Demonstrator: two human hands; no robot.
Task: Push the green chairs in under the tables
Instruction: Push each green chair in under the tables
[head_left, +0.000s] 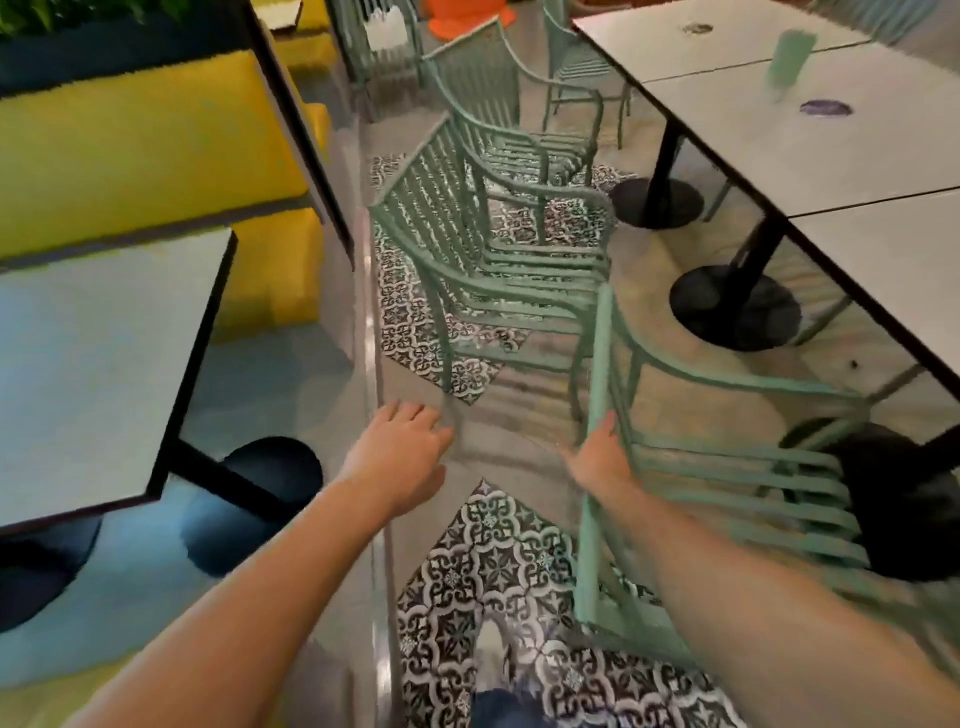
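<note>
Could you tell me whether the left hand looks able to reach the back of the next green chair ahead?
Probably yes: the left hand is open and holds nothing, and only bare floor lies between it and that chair.

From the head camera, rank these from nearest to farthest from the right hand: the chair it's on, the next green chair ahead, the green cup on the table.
1. Nearest chair: its backrest is under the right hand.
2. Next green chair: ahead, slightly left.
3. Green cup: far ahead to the right, on the table.

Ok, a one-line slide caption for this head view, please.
Right hand on the nearest green chair's backrest beside the white tables; left hand free, three more green chairs waiting.
</note>
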